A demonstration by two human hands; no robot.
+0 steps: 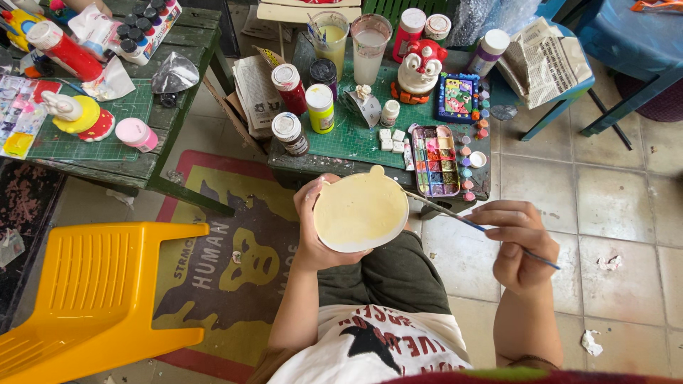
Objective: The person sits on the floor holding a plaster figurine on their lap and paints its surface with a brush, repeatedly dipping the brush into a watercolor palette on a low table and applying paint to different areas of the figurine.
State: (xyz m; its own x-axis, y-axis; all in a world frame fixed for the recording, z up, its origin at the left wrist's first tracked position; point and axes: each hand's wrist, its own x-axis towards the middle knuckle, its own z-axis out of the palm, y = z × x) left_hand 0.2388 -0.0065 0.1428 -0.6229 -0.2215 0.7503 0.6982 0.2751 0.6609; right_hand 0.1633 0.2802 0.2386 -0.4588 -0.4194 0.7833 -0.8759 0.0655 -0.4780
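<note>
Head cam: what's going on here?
A seated person is painting a pale, round plaster piece with small ears. The left hand holds it up by its edge; its face is coated pale yellow. The right hand holds a thin paintbrush, tip near the piece's right edge. A paint palette, paint bottles and two water cups sit on the green mat ahead.

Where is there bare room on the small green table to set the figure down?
Little: the green mat shows a bare patch between the yellow bottle, the white cubes and the table's near edge. The far side, with cups and clown figure, is crowded.
</note>
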